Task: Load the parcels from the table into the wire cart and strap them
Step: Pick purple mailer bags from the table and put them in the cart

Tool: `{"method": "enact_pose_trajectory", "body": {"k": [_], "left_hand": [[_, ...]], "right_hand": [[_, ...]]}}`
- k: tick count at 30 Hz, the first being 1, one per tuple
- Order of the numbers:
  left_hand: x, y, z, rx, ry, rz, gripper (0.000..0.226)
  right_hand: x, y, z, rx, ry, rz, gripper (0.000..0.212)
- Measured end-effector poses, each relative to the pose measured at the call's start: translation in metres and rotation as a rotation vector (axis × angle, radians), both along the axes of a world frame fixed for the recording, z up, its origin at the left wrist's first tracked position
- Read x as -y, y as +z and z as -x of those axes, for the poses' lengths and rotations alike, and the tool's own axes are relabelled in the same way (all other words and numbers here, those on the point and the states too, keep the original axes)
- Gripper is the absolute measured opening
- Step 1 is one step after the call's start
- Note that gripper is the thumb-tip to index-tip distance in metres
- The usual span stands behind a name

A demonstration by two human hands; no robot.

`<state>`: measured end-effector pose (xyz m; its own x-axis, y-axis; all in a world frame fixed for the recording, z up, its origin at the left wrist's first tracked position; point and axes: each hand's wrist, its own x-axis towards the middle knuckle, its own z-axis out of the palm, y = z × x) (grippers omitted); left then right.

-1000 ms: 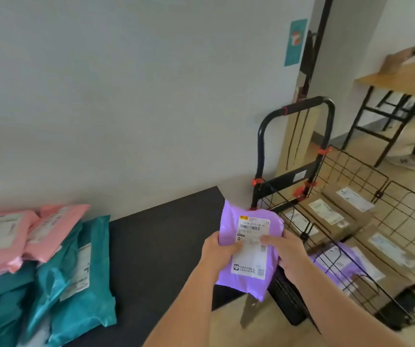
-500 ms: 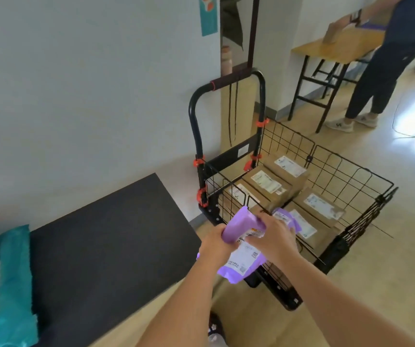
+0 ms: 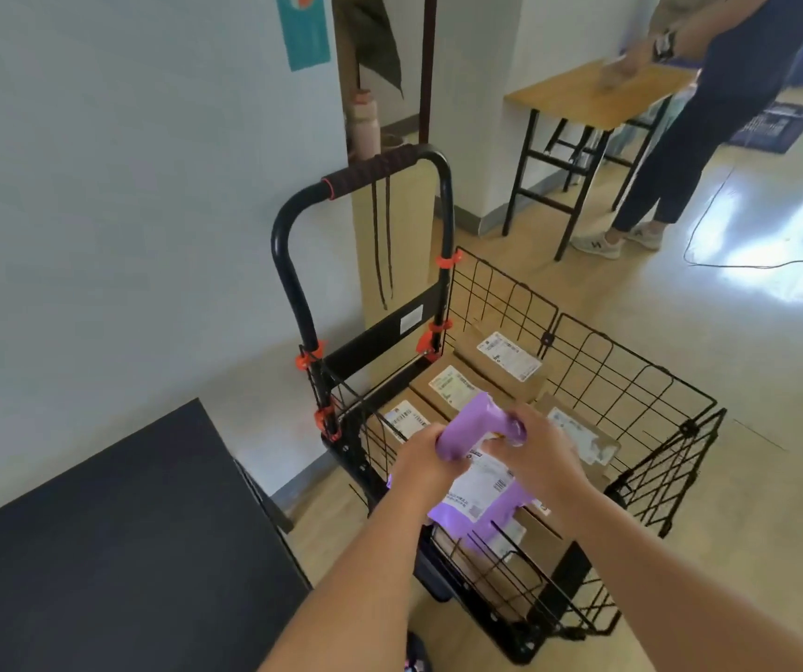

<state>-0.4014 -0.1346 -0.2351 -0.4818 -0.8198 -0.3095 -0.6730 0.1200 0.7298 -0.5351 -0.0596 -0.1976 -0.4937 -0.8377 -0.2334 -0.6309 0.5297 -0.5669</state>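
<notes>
Both hands hold a purple mailer parcel (image 3: pixel 479 431) with a white label over the near side of the black wire cart (image 3: pixel 632 375). My left hand (image 3: pixel 421 458) grips its left edge and my right hand (image 3: pixel 542 453) grips its right edge; the parcel's top is bent over. Several brown cardboard boxes (image 3: pixel 506 354) with white labels lie flat inside the cart. Part of another purple parcel shows under the one I hold. The cart's black handle (image 3: pixel 375 172) rises at its far left, with dark straps (image 3: pixel 382 244) hanging from it.
The black table (image 3: pixel 99 526) fills the lower left, right beside the cart. A white wall runs behind. A person (image 3: pixel 709 104) stands at a wooden table (image 3: pixel 593 89) at the back right. A cable (image 3: pixel 729 254) lies on the floor there.
My view swung right from the table's parcels to the cart. Both hands carried the purple parcel from above the table's end to over the cart, and its top folded over.
</notes>
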Motion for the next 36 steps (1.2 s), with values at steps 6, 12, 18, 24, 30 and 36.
{"method": "enact_pose_trajectory", "body": {"k": [6, 12, 18, 24, 30, 36], "left_hand": [[0.039, -0.018, 0.036, -0.066, 0.005, -0.155, 0.028], [0.045, -0.04, 0.054, -0.062, 0.084, -0.273, 0.04], [0.049, -0.057, 0.077, 0.106, 0.29, -0.397, 0.069], [0.039, -0.085, 0.127, 0.1, 0.362, -0.589, 0.047], [0.017, -0.119, 0.204, 0.092, 0.575, -0.68, 0.036], [0.001, -0.155, 0.265, 0.078, 0.705, -0.715, 0.025]], "right_hand": [[0.036, -0.015, 0.041, 0.086, -0.174, -0.054, 0.017], [0.043, -0.035, 0.077, 0.24, -0.285, -0.028, 0.014], [0.053, -0.061, 0.127, 0.348, -0.373, -0.019, 0.013], [0.065, -0.102, 0.191, 0.378, -0.32, -0.149, 0.017], [0.078, -0.136, 0.262, 0.28, -0.148, -0.248, 0.014], [0.088, -0.172, 0.311, 0.206, -0.111, -0.226, 0.013]]}}
